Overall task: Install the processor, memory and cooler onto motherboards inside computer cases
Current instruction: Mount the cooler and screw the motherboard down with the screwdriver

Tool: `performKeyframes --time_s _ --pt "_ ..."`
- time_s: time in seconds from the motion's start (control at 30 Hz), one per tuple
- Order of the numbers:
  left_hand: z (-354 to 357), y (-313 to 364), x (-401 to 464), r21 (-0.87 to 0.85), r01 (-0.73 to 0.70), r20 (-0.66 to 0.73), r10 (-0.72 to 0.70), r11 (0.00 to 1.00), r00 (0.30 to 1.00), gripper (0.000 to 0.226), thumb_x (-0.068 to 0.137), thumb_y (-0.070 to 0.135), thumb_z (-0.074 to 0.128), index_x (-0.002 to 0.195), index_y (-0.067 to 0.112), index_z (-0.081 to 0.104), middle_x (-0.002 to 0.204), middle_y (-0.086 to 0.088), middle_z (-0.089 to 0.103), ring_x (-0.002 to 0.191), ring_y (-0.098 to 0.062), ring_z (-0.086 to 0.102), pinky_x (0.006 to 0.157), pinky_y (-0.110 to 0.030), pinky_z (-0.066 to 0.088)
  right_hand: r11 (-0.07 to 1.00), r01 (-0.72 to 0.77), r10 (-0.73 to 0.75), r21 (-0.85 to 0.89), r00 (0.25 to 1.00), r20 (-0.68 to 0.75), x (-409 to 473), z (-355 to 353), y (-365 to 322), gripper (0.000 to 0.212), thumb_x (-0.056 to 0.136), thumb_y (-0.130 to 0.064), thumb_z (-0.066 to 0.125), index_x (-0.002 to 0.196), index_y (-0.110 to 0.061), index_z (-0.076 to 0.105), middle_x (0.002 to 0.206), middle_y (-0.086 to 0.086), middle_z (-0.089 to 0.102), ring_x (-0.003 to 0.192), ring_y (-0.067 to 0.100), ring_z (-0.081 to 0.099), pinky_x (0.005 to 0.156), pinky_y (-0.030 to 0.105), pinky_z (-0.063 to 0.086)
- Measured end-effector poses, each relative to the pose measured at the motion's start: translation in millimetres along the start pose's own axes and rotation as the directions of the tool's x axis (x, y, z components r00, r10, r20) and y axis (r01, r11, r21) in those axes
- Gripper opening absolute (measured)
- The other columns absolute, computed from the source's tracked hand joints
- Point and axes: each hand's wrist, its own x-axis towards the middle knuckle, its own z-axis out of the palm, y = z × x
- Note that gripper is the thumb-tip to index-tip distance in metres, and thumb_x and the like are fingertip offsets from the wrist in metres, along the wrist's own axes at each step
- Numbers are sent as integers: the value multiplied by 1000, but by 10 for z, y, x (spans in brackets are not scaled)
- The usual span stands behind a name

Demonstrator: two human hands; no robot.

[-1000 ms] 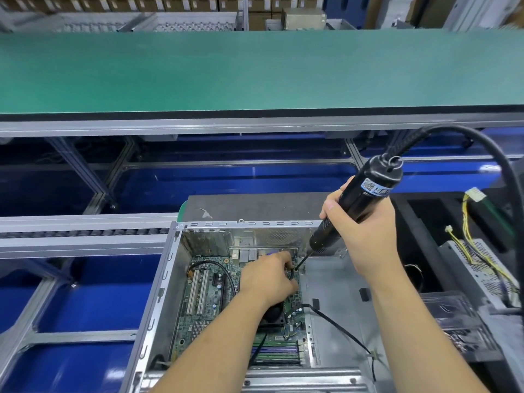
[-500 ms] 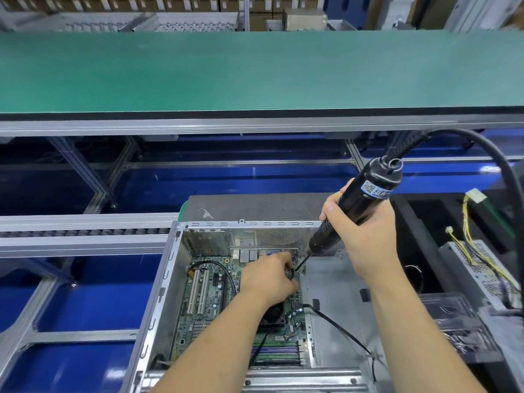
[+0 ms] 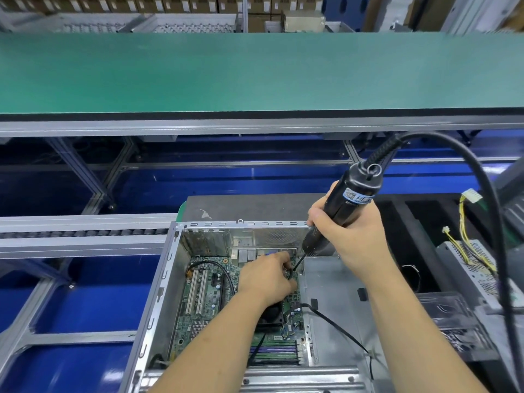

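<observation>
1. Green conveyor belt [image 3: 255, 72] spans the far side, edge to edge; aluminium rails run beneath it, over blue flooring.
2. Open computer case [image 3: 170, 279] sits at near centre on the roller line. Inside it: motherboard [image 3: 204, 302] on the case floor at left, bare metal panel at right.
3. Black cooler [image 3: 270, 314] sits on the motherboard, mostly hidden under the left forearm.
4. Right hand [image 3: 348, 231] is closed around the black electric screwdriver [image 3: 340, 205], tilted, with the bit pointing down-left to the cooler's far corner.
5. Left hand [image 3: 266, 279] rests over the cooler, fingers curled at the bit tip; what they pinch cannot be told.
6. Against the earlier frames: both hands and the screwdriver keep nearly the same pose; case unmoved.
7. Open room: blue gap left of the case; right side crowded by a foam tray [image 3: 419, 222] and a wired metal unit [image 3: 467, 268].
</observation>
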Motion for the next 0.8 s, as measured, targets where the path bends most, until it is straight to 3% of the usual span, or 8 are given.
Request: performKeyframes --time_s 0.13,0.27,0.47,0.57,0.63,0.73,0.8 --pt "1 -7 -2 -7 0 1 0 1000 1000 25 74 42 63 97 36 53 90 11 68 86 -17 64 78 -35 56 999 -15 14 38 1000 27 -4 -1 -9 27 75 -19 75 79 2 59 76 20 66 74 38 62 74 43 54" --pt "-1 -9 5 -14 7 9 -6 1000 1000 25 72 43 62 94 38 51 85 13 68 84 -15 64 77 -34 56 997 -19 14 69 998 66 -14 29 -17 26 75 -15 76 80 1 56 74 16 64 66 19 60 67 25 52" --pt "-27 -7 -5 -17 -30 29 30 999 999 27 77 50 60 99 35 55 89 11 68 87 -17 64 79 -36 56 999 -8 5 52 999 51 2 4 -16 34 75 -14 78 86 8 54 77 17 65 67 15 60 68 21 51" --pt "-184 50 -78 -1 -125 -20 125 992 992 29 85 51 61 101 27 66 101 3 63 98 -21 59 84 -37 51 1000 -26 25 12 998 53 -13 -4 -26 38 76 -13 82 91 6 54 79 11 67 70 13 63 69 21 52" --pt "-370 127 -179 1 -229 -56 229 973 972 24 86 44 65 96 23 71 96 2 61 95 -19 56 83 -35 48 998 -32 34 -51 998 44 -23 17 -22 33 78 -10 83 91 5 56 79 5 68 71 12 64 71 20 52" --pt "-729 319 -439 -197 -285 134 313 938 940 9 83 33 73 82 25 72 76 12 65 70 -4 58 69 -25 46 993 -37 34 -108 999 -28 -57 51 -28 27 82 -6 80 95 5 60 81 3 69 75 11 66 76 21 52" --pt "-924 450 -670 -280 -284 399 380 917 834 7 83 31 76 82 24 75 64 11 64 55 -4 55 58 -23 48 995 -35 27 -90 996 -91 -141 49 -46 26 84 -4 79 97 7 59 81 3 68 75 9 65 77 19 51"
